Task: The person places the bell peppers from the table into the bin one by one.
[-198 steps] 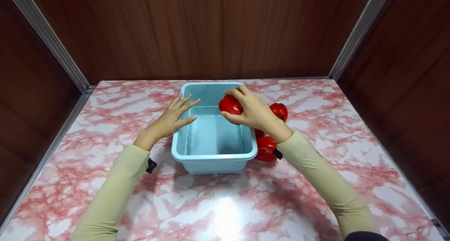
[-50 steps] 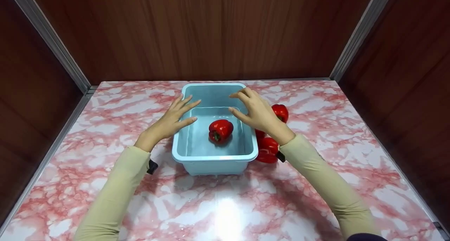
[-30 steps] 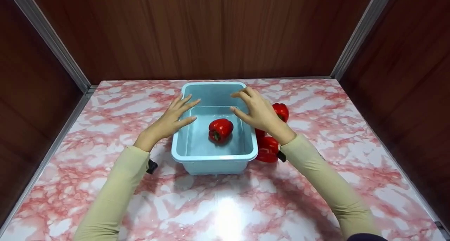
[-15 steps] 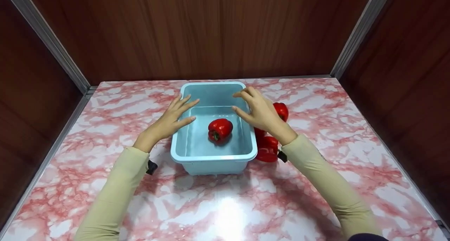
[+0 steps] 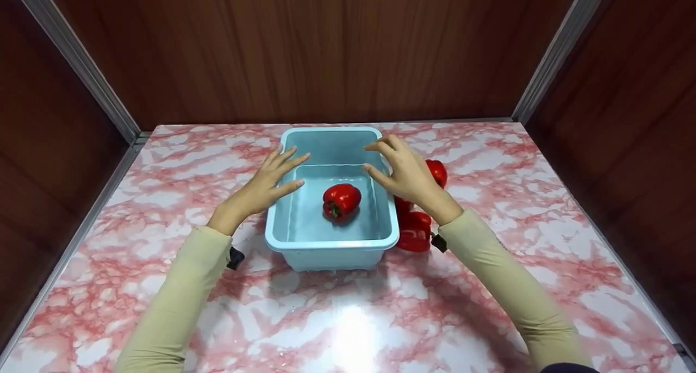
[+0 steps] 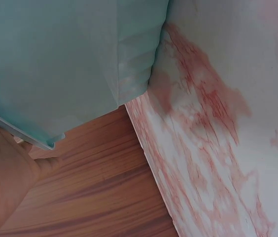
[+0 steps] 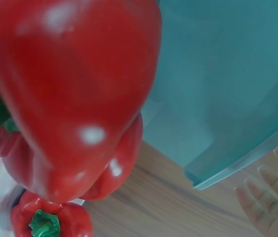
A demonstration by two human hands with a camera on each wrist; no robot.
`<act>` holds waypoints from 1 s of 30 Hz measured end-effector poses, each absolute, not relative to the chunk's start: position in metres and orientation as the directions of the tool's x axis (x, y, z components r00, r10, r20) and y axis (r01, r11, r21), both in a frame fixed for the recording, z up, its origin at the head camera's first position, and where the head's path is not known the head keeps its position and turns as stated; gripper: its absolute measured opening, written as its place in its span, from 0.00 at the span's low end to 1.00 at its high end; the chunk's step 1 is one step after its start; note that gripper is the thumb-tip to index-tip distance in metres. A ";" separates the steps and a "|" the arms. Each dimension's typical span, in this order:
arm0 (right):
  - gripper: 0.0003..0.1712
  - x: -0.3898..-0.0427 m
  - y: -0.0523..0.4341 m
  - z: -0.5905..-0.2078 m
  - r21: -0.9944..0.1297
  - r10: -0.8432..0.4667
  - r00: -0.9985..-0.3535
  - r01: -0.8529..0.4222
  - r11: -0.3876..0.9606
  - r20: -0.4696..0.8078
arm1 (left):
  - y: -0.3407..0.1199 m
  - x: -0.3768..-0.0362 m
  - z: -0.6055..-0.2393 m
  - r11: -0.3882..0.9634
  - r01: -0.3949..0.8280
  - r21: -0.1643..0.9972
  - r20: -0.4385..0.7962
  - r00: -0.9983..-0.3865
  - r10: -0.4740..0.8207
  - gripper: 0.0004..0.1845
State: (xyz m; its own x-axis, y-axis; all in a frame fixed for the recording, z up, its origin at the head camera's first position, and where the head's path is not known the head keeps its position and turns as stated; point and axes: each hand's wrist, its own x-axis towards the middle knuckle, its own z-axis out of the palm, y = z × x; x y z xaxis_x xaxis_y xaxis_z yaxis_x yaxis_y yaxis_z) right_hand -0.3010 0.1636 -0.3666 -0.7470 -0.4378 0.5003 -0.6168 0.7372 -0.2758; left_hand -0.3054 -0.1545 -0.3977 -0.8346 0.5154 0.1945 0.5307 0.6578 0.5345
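One pepper in the tub, both your hands empty.

Your left hand (image 5: 261,188) rests open against the blue tub (image 5: 331,246), steadying it on the bench (image 5: 489,161). Your right hand (image 5: 408,174) hovers with fingers spread, holding nothing, above the peppers (image 5: 413,231) beside the tub. A single red pepper (image 5: 341,200) lies inside.

Red pepper (image 5: 341,200) inside blue tub (image 5: 329,244)

We see the right hand (image 5: 409,175) hiding most of the red peppers (image 5: 413,231) beside the blue tub (image 5: 331,244); their count stays unclear to us.
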 end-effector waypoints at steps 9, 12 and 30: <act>0.21 -0.302 0.167 -0.370 -0.255 -0.435 -0.730 -0.624 0.738 0.528 | -0.154 -0.306 -0.398 0.645 0.547 0.534 0.215 -0.825 0.522 0.31; 0.21 -0.302 0.167 -0.371 -0.243 -0.435 -0.719 -0.629 0.738 0.542 | -0.154 -0.306 -0.399 0.635 0.561 0.531 0.230 -0.817 0.529 0.31; 0.22 -0.306 0.171 -0.373 -0.255 -0.422 -0.733 -0.615 0.746 0.534 | -0.155 -0.306 -0.399 0.635 0.547 0.545 0.218 -0.824 0.523 0.31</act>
